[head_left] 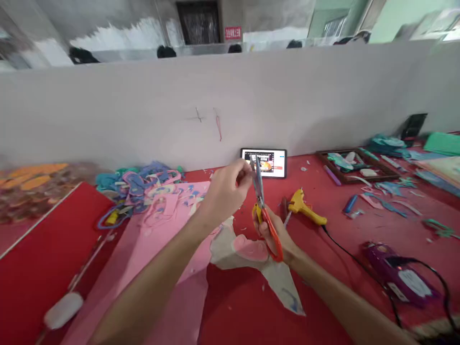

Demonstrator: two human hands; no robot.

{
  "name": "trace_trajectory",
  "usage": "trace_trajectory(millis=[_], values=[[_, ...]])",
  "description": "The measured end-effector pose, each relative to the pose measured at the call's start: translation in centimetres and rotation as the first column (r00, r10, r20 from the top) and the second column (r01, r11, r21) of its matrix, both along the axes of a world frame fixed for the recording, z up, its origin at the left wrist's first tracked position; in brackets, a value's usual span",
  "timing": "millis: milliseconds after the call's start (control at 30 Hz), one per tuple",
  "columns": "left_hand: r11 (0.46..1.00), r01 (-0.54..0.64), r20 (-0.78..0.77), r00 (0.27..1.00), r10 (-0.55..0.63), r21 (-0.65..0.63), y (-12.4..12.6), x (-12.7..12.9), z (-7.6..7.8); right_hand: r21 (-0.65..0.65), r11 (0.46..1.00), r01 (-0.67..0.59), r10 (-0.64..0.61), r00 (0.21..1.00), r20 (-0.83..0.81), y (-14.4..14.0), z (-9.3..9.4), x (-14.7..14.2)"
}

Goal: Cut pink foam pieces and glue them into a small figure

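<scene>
A red cloth-covered table (244,306) stands against a grey partition wall (143,115). The right hand (275,235) is closed around the orange handles of a pair of scissors with blue-grey blades (264,211), which point up above the middle of the table. The left hand (224,191) pinches near the blade tips with thumb and fingers; what it has hold of cannot be told. Under the hands lies a pale paper scrap with a pink foam shape (251,256). A yellow glue gun (305,207) lies just beside, and a small tablet (266,162) leans on the wall.
</scene>
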State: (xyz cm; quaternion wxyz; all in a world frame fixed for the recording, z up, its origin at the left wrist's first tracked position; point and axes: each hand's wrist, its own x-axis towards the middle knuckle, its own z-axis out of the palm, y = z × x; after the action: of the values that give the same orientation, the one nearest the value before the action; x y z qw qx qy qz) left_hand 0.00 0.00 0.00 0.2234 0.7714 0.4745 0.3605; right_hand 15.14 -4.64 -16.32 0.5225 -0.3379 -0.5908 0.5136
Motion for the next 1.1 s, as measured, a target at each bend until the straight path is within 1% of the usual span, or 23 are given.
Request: trace_trajectory(millis=[233,467,533,700,767,867,967,1100], values=[[1.000,0.012,0.012,1.000,-0.013,0.016,-0.1,0.0,0.1,0.004,1.000,-0.025,0.025,0.998,0.053,-0.3,1.0,0.4],[0.998,0.018,0.045,0.999,-0.021,0.053,-0.1,-0.1,0.0,0.024,1.000,-0.010,0.007,0.996,0.087,-0.5,2.1,0.5],[0.999,0.019,0.054,0.998,-0.022,0.050,-0.1,-0.1,0.0,0.019,1.000,-0.004,0.002,0.996,0.085,-0.4,2.2,0.5],[1.000,0.018,0.075,0.997,-0.016,-0.021,-0.2,-0.2,0.2,0.023,0.999,0.027,-0.029,0.996,0.079,-0.2,1.8,0.6],[1.000,0.027,0.077,0.997,-0.027,-0.004,-0.3,-0.2,0.2,0.033,0.999,0.041,-0.044,0.995,0.086,-0.1,1.6,0.6],[0.999,0.034,0.078,0.996,-0.036,0.023,-0.2,0.0,0.1,0.035,0.999,0.027,-0.030,0.996,0.086,-0.2,1.6,0.6],[0.999,0.024,0.074,0.997,-0.026,0.024,-0.1,0.1,0.0,0.016,1.000,0.001,-0.003,0.997,0.076,-0.4,1.9,0.6],[1.000,0.009,0.091,0.996,-0.011,0.017,-0.2,0.2,0.1,0.015,1.000,-0.001,0.000,0.996,0.085,-0.6,2.2,0.6]])
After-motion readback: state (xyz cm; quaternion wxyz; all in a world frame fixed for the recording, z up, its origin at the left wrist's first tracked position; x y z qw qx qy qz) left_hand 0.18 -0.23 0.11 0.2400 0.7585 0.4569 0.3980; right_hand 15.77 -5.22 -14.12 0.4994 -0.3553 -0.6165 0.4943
